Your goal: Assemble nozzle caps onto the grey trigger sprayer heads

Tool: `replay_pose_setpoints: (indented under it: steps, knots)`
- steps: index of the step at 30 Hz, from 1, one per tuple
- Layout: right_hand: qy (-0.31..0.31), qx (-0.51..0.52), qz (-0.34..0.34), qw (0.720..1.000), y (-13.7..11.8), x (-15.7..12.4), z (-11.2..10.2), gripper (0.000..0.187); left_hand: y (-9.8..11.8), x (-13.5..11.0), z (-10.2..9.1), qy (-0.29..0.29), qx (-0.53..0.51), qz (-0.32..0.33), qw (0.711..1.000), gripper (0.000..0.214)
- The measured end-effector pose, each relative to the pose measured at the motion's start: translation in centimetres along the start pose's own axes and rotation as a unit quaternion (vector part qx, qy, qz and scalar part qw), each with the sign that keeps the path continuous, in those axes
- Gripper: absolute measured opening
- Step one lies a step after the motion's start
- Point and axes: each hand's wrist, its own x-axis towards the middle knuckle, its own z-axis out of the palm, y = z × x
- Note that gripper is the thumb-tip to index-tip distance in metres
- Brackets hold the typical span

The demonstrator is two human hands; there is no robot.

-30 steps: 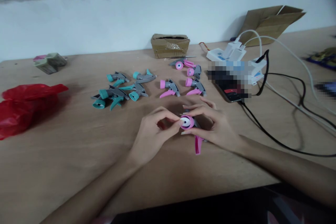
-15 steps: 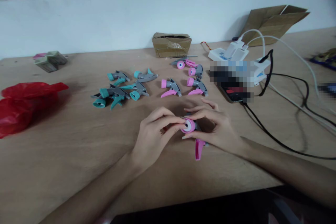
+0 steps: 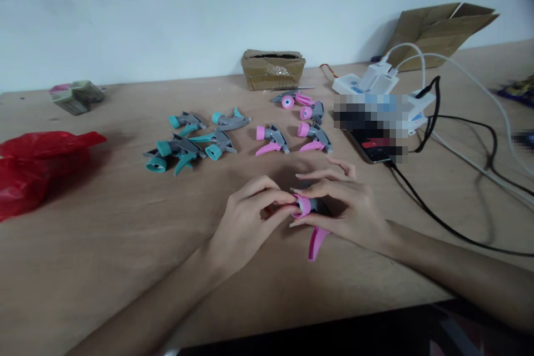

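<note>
A pink-and-grey trigger spray head (image 3: pixel 303 207) is held just above the table, its pink collar facing left and its pink trigger pointing down. My right hand (image 3: pixel 354 208) is closed around the grey body and collar, thumb below and fingers above. At the collar's open end, the thumb and forefinger of my left hand (image 3: pixel 250 219) are pinched together against its rim and inside. Whether a small part sits between those fingertips is hidden. Beyond my hands lie two pink-and-grey spray heads (image 3: pixel 273 140) side by side, with more pink ones (image 3: pixel 312 113) behind.
Several teal-and-grey spray heads (image 3: pixel 183 150) lie in a group left of centre. A red plastic bag (image 3: pixel 41 167) is at far left, a small cardboard box (image 3: pixel 273 73) by the wall. On the right are a phone (image 3: pixel 373 150), a white power strip (image 3: pixel 348 84), cables and a larger carton (image 3: pixel 434 36).
The held spray head has turned so its collar opening faces more to the left. My left fingertips have gone further into the opening. Both hands stay in nearly the same place.
</note>
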Motion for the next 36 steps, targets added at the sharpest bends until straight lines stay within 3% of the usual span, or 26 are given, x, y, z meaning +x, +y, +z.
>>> replay_pose_setpoints:
  steps: [8,16,23,29,36]
  knots:
    - [0.005,0.003,-0.021,1.0,0.1,0.2,-0.1,0.022,0.7,-0.1,0.2,0.013,-0.047,-0.04,0.998,0.004]
    - [0.007,-0.003,-0.019,1.0,0.1,0.1,0.1,0.024,0.6,0.2,0.3,-0.026,-0.089,-0.093,0.991,0.001]
    - [-0.008,0.009,-0.002,1.0,0.3,-0.2,0.3,0.03,-0.2,0.0,0.0,-0.062,-0.077,-0.016,0.995,0.009]
    - [-0.016,0.034,0.026,0.999,0.7,0.0,0.1,0.035,-0.9,0.0,-0.3,-0.012,-0.038,0.028,0.999,0.013]
    - [-0.037,-0.017,0.015,0.999,0.9,0.6,-0.2,0.029,-1.1,0.0,-0.7,-0.11,-0.062,0.023,0.992,0.028]
